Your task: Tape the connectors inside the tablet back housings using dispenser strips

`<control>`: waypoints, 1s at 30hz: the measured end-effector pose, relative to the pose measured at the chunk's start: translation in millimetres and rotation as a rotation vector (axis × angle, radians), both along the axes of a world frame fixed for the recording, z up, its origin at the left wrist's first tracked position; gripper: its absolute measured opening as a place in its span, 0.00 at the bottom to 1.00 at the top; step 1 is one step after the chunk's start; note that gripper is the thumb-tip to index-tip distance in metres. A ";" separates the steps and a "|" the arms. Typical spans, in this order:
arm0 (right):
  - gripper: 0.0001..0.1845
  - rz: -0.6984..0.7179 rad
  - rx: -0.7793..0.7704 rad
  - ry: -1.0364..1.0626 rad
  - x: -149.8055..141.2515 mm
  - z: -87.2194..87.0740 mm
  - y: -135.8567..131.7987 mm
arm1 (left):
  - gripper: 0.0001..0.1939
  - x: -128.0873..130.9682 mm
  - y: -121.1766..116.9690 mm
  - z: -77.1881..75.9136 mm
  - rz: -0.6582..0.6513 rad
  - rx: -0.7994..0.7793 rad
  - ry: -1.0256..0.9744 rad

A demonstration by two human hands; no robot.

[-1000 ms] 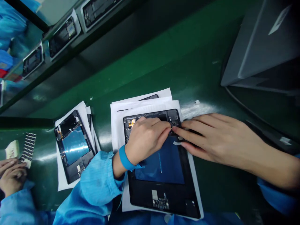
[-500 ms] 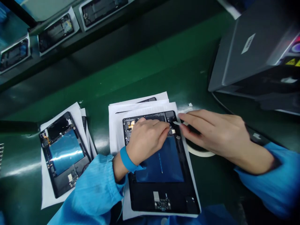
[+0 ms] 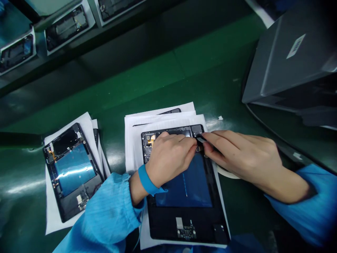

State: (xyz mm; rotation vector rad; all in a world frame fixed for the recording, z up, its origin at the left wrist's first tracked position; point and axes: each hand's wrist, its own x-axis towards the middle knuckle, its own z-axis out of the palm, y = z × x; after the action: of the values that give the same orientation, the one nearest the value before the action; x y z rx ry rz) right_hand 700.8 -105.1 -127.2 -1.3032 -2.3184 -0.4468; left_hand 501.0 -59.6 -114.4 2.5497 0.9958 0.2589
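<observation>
Since half a second ago, right hand has slid in to meet left hand, fingertips pinched together on a small tape strip over the open tablet. Strip seems not yet pressed down. Tablet lies flat on white paper, long axis running away from the wearer.

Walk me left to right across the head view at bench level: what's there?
Opened tablet on white sheets → left hand on the middle tablet → right hand pinching a small strip → grey machine.
</observation>
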 end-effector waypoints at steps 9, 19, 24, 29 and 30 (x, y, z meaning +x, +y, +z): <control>0.05 -0.002 -0.049 -0.034 -2.6 6.5 2.7 | 0.10 0.7 0.6 0.4 0.001 0.002 -0.007; 0.06 0.100 -0.178 0.033 -0.3 6.0 5.1 | 0.12 1.7 -2.4 1.5 0.008 -0.018 0.030; 0.06 0.123 -0.209 -0.009 -1.5 10.8 2.3 | 0.14 1.9 -3.1 0.9 0.006 -0.019 0.038; 0.09 0.125 -0.261 0.002 1.6 6.9 -1.0 | 0.11 1.1 -1.2 1.1 0.002 -0.020 0.016; 0.10 0.137 -0.292 0.058 4.3 4.0 -1.9 | 0.09 0.9 -0.2 1.8 0.014 -0.023 -0.001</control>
State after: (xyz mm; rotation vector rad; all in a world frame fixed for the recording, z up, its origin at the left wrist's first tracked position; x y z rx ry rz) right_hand 705.1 -107.0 -123.3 -1.2536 -2.4709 -0.0258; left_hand 501.9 -59.8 -112.6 2.5224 1.0110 0.2506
